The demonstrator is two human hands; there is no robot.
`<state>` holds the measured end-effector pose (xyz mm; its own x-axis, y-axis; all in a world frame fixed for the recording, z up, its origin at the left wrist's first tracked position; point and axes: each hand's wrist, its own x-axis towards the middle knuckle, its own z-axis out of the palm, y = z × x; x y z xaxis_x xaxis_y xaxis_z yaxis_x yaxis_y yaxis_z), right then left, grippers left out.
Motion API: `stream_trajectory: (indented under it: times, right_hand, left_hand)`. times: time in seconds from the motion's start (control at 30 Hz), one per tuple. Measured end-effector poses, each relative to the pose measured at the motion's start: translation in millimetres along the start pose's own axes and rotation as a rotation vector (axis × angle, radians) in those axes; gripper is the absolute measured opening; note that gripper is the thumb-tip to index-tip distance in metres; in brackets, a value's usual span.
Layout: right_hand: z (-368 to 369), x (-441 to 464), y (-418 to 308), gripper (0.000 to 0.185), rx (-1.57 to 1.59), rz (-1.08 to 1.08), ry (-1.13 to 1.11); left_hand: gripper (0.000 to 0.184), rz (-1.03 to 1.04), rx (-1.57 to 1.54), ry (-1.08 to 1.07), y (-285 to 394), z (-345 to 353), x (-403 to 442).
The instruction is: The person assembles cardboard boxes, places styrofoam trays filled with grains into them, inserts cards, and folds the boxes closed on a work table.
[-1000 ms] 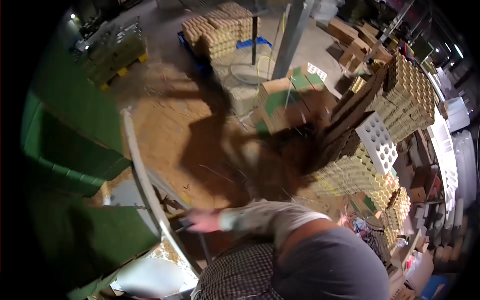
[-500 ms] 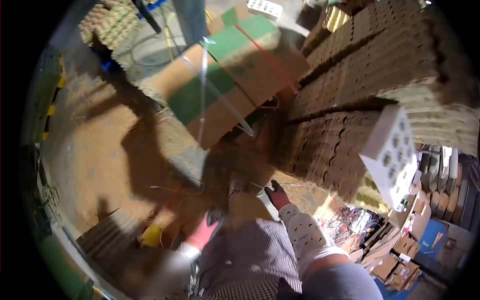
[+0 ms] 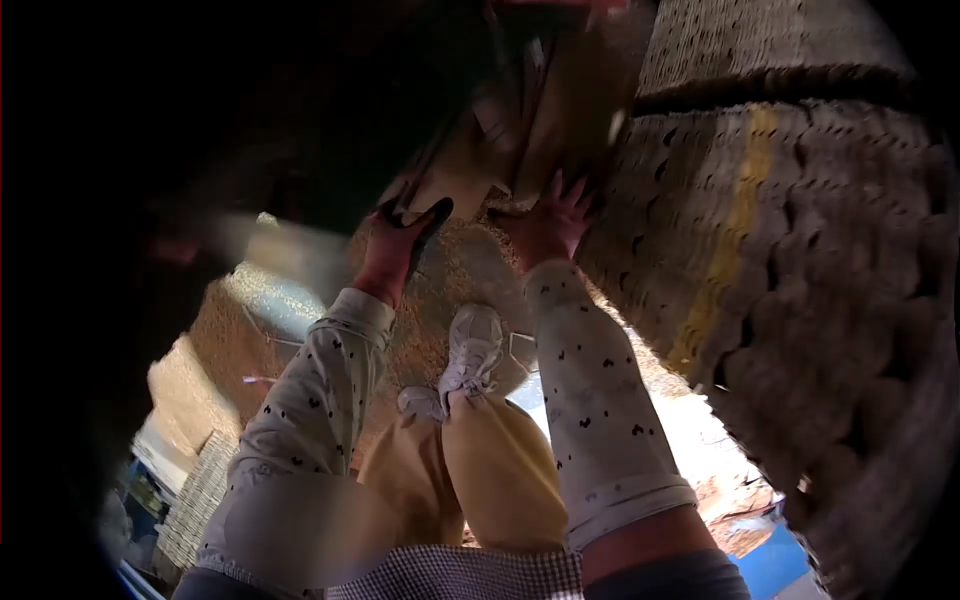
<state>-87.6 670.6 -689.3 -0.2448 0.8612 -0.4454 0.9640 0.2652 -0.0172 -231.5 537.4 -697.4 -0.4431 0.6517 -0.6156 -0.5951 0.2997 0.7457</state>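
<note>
Both my hands reach forward in red gloves with dark fingers. My left hand has its thumb stretched apart from its fingers, close to the near edge of a cardboard box in shadow. On the right, my right hand spreads its fingers near the same box's right part. Whether either palm presses on the cardboard cannot be made out in the dark. The box's far side is lost in darkness, with a red strip at its top.
Tall stacks of moulded pulp egg trays, one with a yellow band, rise close on my right. My shoes stand on a dusty brown floor. Loose wire or strap lies beside them. A blue surface shows at lower right.
My hands have moved from near my body out to the box. My view has tilted down and the scene is darker. The box now appears nearer, at the top of the view.
</note>
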Motion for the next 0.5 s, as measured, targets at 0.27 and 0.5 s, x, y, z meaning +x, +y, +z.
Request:
stream_trajectory:
  times: [0.27, 0.5]
  right_hand:
    - [22.5, 24.7, 23.3, 0.088, 0.464, -0.098, 0.177]
    - [-90.2, -209.5, 48.3, 0.062, 1.278, -0.237, -0.136]
  left_hand:
    - [0.039, 0.317, 1.540, -0.354, 3.8, 89.4, 18.0]
    - [0.073, 0.037, 1.205, -0.351, 119.5, 118.2, -213.1]
